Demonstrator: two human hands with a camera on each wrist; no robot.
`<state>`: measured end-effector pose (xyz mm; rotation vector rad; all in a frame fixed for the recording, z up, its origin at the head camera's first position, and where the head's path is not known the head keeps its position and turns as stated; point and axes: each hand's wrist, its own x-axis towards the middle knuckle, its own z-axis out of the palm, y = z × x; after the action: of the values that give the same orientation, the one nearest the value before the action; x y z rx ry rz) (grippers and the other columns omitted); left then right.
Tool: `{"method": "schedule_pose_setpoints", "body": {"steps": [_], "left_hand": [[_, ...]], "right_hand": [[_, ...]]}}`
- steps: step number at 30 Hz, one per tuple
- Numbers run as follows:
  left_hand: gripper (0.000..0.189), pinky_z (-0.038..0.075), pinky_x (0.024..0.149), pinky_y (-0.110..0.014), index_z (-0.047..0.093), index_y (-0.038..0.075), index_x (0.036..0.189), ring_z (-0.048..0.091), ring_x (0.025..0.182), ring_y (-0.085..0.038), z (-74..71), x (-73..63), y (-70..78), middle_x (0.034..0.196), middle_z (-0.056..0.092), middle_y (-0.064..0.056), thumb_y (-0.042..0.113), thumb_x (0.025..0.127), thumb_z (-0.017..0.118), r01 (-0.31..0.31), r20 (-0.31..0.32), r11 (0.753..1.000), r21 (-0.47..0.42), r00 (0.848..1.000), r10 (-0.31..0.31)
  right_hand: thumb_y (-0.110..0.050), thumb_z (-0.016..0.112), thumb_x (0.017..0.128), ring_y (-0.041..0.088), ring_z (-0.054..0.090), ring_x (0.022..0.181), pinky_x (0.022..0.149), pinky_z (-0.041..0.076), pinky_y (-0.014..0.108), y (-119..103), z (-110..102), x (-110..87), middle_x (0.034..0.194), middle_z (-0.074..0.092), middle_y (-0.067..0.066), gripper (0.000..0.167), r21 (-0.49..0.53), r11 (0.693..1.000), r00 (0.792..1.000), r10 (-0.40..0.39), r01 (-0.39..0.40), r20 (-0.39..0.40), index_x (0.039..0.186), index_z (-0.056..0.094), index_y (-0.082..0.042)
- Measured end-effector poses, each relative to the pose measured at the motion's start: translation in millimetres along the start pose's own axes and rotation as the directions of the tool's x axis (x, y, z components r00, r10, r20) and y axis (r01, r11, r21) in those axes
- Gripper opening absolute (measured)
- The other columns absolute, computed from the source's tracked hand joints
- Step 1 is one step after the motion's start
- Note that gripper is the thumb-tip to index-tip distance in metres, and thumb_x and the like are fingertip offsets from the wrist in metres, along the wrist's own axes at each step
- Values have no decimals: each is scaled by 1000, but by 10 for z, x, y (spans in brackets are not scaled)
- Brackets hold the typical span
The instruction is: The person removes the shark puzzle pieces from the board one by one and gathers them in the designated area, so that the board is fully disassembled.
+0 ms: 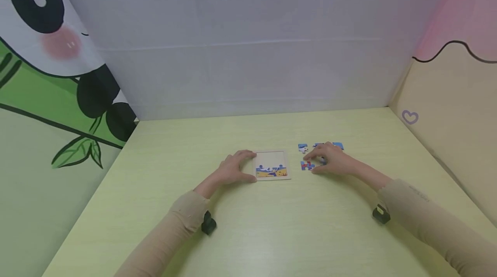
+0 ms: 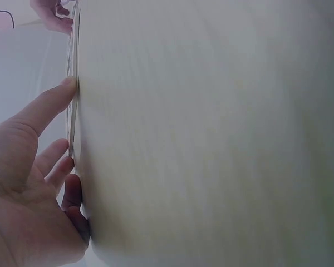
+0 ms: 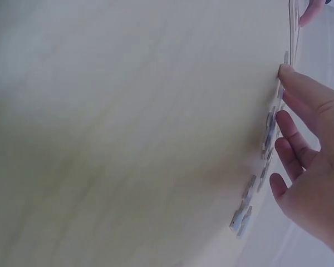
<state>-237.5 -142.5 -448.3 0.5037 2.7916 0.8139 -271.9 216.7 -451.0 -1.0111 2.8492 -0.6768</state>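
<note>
A square jigsaw tray (image 1: 272,158) with a pale rim lies flat on the table, its lower part filled with a blue and yellow picture. At its left side my left hand (image 1: 234,168) grips the edge, thumb near the lower corner and fingertips near the upper one. In the left wrist view the thumb (image 2: 58,97) touches the tray's thin edge. To the right, my right hand (image 1: 334,159) has thumb and forefinger at either side of a red and blue puzzle piece (image 1: 306,165), which lies on the table. That hand partly hides other pieces.
A blue and white puzzle piece (image 1: 303,148) lies beyond the right fingertips, and another blue piece (image 1: 339,145) behind the right hand. The pale wooden table (image 1: 248,229) meets a white back wall (image 1: 248,52) and printed side panels. Each wrist bears a small black camera.
</note>
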Motion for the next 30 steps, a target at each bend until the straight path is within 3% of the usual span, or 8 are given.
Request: {"method": "schedule_pose_setpoints", "body": {"steps": [8, 15, 20, 30], "left_hand": [[53, 24, 115, -63, 60, 31, 129, 28, 145, -43, 16, 16, -1, 161, 34, -2, 37, 80, 80, 10, 9, 1000, -17, 1000, -10], [28, 28, 107, -63, 68, 30, 105, 33, 137, -45, 10, -1, 22, 159, 37, -5, 33, 80, 80, 2, -2, 999, -47, 1000, -2], [26, 30, 105, -60, 69, 30, 104, 35, 134, -42, 12, -6, 28, 158, 37, -3, 32, 80, 80, 11, -4, 999, -51, 1000, -11], [26, 28, 106, -59, 69, 30, 105, 34, 135, -42, 19, -12, 40, 159, 36, -3, 32, 81, 80, 14, 1, 998, -55, 1000, -14]], "right_hand": [[-24, 82, 80, 26, 52, 109, 85, 37, 36, -8, -36, 25, 120, 69, 3, 41, 0, 1000, 1000, -2, 2, 17, 119, 71, -19], [-18, 81, 81, 26, 56, 108, 90, 38, 44, -85, -1, 118, 112, 70, 1, 39, 15, 1000, 1000, 2, -2, -21, 119, 71, -18], [-20, 80, 82, 23, 56, 104, 89, 34, 46, -189, 61, 212, 105, 70, -1, 35, 36, 999, 999, -11, 12, -36, 117, 73, -19], [-22, 76, 86, 26, 55, 120, 104, 39, 53, -410, 185, 337, 127, 67, 2, 39, 130, 991, 1000, -5, 8, -24, 124, 68, -17]]}}
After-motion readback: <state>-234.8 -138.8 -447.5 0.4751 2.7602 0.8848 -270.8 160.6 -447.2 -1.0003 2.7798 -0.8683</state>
